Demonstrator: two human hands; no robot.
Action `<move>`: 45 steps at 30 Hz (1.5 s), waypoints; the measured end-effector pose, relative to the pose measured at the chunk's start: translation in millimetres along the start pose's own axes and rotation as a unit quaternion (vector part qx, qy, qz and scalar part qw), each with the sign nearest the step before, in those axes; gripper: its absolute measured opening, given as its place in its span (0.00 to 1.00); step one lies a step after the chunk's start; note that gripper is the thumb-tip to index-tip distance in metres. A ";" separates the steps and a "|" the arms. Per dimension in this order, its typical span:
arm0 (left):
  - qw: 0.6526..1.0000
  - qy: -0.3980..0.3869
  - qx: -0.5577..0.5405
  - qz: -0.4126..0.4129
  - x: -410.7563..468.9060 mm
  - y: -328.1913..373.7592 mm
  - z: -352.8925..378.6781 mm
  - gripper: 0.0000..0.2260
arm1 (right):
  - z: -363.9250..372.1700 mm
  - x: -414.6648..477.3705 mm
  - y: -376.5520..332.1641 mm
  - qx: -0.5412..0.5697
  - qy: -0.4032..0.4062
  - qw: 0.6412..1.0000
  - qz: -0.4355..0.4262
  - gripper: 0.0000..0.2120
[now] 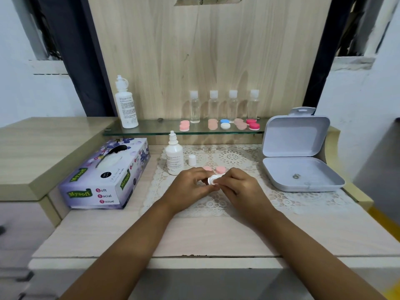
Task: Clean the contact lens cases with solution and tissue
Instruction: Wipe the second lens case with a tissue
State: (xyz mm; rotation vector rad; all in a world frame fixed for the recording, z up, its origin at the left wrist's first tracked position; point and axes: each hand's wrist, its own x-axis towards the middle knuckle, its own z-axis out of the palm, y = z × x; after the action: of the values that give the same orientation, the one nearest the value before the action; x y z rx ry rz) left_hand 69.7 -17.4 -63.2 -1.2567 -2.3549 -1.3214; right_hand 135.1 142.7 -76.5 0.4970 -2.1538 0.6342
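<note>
Hands are meeting right over the lace mat (281, 198), and both are working on the same tiny thing. The person's left hand (190, 182) is pinching a white case body (213, 179) from one side while the right hand (240, 185) is pinching it from the other, fingers curled in tight. Whether a scrap of tissue is wrapped in there too, can't tell, it's too small. Two pink caps (220, 169) are sitting just behind the hands on the mat, so the case is looking unscrewed. The solution bottle (174, 158) is standing open just left of them with its little white cap (191, 160) beside it, and the tissue box (104, 176) is lying further left.

Guessing this is the wipe-out stage. To do it well, the person is going to want the left hand holding the body steady while the right is twisting a tissue corner down into each well, going round the threads too, since gunk is probably hiding there. Light pressure, it's small and likely slippery when wet. More cases (225, 124) are waiting on the glass shelf (151, 131).
</note>
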 end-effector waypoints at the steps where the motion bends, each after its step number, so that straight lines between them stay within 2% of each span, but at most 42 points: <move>1: 1.000 -0.007 0.008 0.005 0.0 0.0 0.0 0.11 | 0.7 -0.2 -0.5 -0.002 -0.007 1.000 -0.013 0.10; 3: 1.000 -0.015 0.020 0.013 0.1 -0.3 0.0 0.10 | 1.8 -0.4 0.2 -0.008 -0.012 0.999 -0.028 0.10; 8: 0.999 -0.010 0.044 0.020 -0.1 -2.0 1.5 0.11 | 1.6 1.8 4.8 -0.019 0.009 1.000 0.004 0.11; 13: 0.999 -0.023 0.038 0.014 -0.3 -3.8 0.6 0.11 | 0.5 -0.5 -4.9 0.007 -0.041 0.999 -0.027 0.12; 20: 1.000 0.002 0.005 0.001 0.0 -0.3 -2.2 0.12 | -6.9 1.1 10.2 -0.034 0.011 0.998 0.055 0.15; 25: 0.999 0.013 -0.020 -0.031 0.8 -3.8 -4.6 0.13 | -5.8 -2.3 8.8 -0.008 -0.021 0.999 0.046 0.06; 30: 0.999 0.012 -0.027 -0.042 0.4 -4.2 -4.0 0.14 | -11.1 2.6 13.3 -0.020 0.026 0.992 0.120 0.07; 33: 0.998 0.004 -0.026 -0.059 0.5 -7.7 -2.6 0.14 | -13.7 2.6 13.9 -0.030 0.022 0.988 0.153 0.06; 39: 0.997 0.019 0.044 -0.054 -0.7 -14.7 -1.1 0.14 | -13.8 1.6 11.5 -0.093 -0.061 0.974 0.198 0.07; 45: 0.985 0.043 0.165 0.026 0.1 -17.7 0.2 0.11 | -18.6 2.3 5.2 -0.148 -0.107 0.962 0.205 0.08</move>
State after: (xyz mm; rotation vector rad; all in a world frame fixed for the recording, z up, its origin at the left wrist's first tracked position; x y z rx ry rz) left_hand 56.6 -21.7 -74.3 -1.1278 -2.3387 -0.8997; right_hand 142.1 157.5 -66.0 -0.0511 -2.5299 0.4788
